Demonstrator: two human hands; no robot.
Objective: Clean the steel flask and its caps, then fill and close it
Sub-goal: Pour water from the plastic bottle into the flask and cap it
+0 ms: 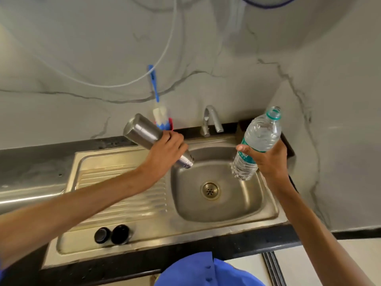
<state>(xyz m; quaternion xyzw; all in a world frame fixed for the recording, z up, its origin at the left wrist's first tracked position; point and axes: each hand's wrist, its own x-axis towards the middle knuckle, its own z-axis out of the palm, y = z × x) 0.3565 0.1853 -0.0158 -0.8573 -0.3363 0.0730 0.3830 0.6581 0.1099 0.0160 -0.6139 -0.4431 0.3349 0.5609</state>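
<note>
Currently the steel flask (pixel 144 134) is gripped by the left hand (pixel 167 150), mouth tilted down over the sink (pixel 268 211) basin's back-left corner, likely draining rinse water. An uncapped plastic water bottle (pixel 258 139) is clamped in the right hand (pixel 268 156) over the basin's right edge. The flask should be emptied fully, then turned upright before water is poured. Two black caps (pixel 112 234) sit at the drainboard's front edge. Flask interior and any outflow cannot be made out.

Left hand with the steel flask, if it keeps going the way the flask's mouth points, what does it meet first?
Probably the sink basin: the left hand tilts the steel flask mouth-down over it, nothing visibly between. Depth is uncertain.
</note>
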